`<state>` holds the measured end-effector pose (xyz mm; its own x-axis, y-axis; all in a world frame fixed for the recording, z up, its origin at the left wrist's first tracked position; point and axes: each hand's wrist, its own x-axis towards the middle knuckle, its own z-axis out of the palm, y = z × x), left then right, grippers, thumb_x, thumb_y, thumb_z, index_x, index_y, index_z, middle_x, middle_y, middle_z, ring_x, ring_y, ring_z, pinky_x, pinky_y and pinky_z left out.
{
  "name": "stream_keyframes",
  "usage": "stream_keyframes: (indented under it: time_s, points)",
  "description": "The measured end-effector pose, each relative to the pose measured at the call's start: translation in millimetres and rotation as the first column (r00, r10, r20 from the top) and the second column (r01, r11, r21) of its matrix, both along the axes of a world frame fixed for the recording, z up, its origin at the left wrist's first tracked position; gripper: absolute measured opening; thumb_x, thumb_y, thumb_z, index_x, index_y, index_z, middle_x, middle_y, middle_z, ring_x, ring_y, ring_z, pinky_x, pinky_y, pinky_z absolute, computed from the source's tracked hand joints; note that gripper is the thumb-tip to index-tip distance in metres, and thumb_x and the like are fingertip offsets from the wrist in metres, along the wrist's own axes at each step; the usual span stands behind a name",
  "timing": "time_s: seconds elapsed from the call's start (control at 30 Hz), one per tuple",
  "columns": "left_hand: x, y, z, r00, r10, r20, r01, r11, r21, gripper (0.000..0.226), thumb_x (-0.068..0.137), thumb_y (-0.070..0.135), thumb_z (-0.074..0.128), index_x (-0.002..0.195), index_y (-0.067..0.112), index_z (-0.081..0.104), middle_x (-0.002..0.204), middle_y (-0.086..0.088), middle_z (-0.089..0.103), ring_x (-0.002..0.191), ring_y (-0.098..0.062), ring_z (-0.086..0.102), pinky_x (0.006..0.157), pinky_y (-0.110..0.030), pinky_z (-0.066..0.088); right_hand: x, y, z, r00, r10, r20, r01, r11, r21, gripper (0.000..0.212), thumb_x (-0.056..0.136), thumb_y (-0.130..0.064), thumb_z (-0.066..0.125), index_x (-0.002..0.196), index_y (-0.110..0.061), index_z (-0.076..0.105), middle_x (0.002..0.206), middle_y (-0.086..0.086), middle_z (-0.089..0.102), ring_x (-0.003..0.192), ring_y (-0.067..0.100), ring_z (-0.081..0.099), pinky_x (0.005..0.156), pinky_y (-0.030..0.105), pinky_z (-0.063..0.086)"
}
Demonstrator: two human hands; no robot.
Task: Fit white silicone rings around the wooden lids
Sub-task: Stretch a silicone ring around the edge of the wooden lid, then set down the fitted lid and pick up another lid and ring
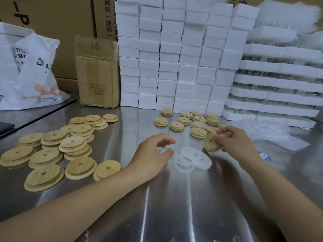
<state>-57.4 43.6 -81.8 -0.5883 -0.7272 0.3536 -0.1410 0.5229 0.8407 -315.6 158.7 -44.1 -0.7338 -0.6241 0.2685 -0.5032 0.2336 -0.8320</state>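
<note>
- Dozen-odd ringed lids point(176, 126) at bench point(157, 198) rear; many bare lids point(52, 151) remaining.
- Gripping one lid point(210, 143) in right hand point(234, 142); left hand point(153, 151) over rings point(192, 159), grasp unclear.

One head camera looks down and forward, close above the steel table point(162, 203). It faces white boxes point(174, 55) along its far edge.

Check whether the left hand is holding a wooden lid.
No, the left hand is at the white rings; only the right hand grips a wooden lid.
</note>
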Motion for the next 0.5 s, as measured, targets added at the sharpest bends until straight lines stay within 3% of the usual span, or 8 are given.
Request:
stream_keyframes:
  time_s: [0.07,0.13,0.3,0.4,0.5]
  points:
    - [-0.1,-1.4,-0.5,0.999,0.008,0.031,-0.007,1.000,-0.021,0.024,0.096,0.027,0.076,0.100,0.050,0.070,0.115,0.025,0.070,0.115,0.005,0.061,0.097,-0.025,0.049,-14.9,3.0,-9.2,0.992,-0.073,-0.107,0.093,0.976,0.199,0.014,0.093,-0.031,0.075,0.097,-0.019,0.069,0.098,0.007,0.073,0.087,0.023,0.065,0.082,0.040,0.053]
    - [0.0,-2.1,-0.9,0.999,0.011,0.054,-0.010,0.999,-0.031,0.022,0.096,0.030,0.075,0.102,0.051,0.070,0.117,0.024,0.069,0.118,0.003,0.059,0.101,-0.031,0.051,-20.3,4.4,-13.8,0.971,-0.103,-0.216,0.166,0.939,0.300,0.016,0.095,-0.036,0.072,0.093,-0.021,0.067,0.100,0.004,0.071,0.089,0.021,0.061,0.077,0.035,0.046]
    - [-0.2,-1.0,0.2,0.997,0.002,0.071,0.001,0.999,-0.041,0.020,0.097,0.029,0.072,0.105,0.047,0.071,0.118,0.023,0.068,0.121,-0.002,0.059,0.104,-0.043,0.054,-18.5,3.1,-11.4,0.948,-0.073,-0.310,0.161,0.949,0.270,0.026,0.093,-0.041,0.070,0.076,-0.020,0.067,0.077,-0.002,0.069,0.078,0.019,0.063,0.067,0.035,0.047]
    - [-0.1,0.9,-0.3,0.995,-0.001,0.096,0.009,0.997,-0.082,0.020,0.098,0.029,0.070,0.108,0.047,0.070,0.119,0.024,0.066,0.121,-0.001,0.057,0.105,-0.040,0.053,-13.1,1.1,-10.1,0.942,0.107,-0.318,0.014,0.935,0.355,0.013,0.094,-0.043,0.070,0.093,-0.031,0.074,0.095,-0.016,0.071,0.096,0.013,0.064,0.081,0.032,0.046]
    - [1.2,3.8,0.2,0.994,-0.006,0.113,0.020,0.992,-0.122,0.022,0.099,0.027,0.069,0.108,0.047,0.070,0.119,0.022,0.064,0.121,-0.002,0.057,0.103,-0.036,0.052,-5.2,0.1,-10.5,0.925,0.247,-0.288,-0.117,0.908,0.402,0.017,0.098,-0.041,0.067,0.115,-0.038,0.071,0.112,-0.023,0.065,0.106,0.007,0.057,0.092,0.029,0.041]
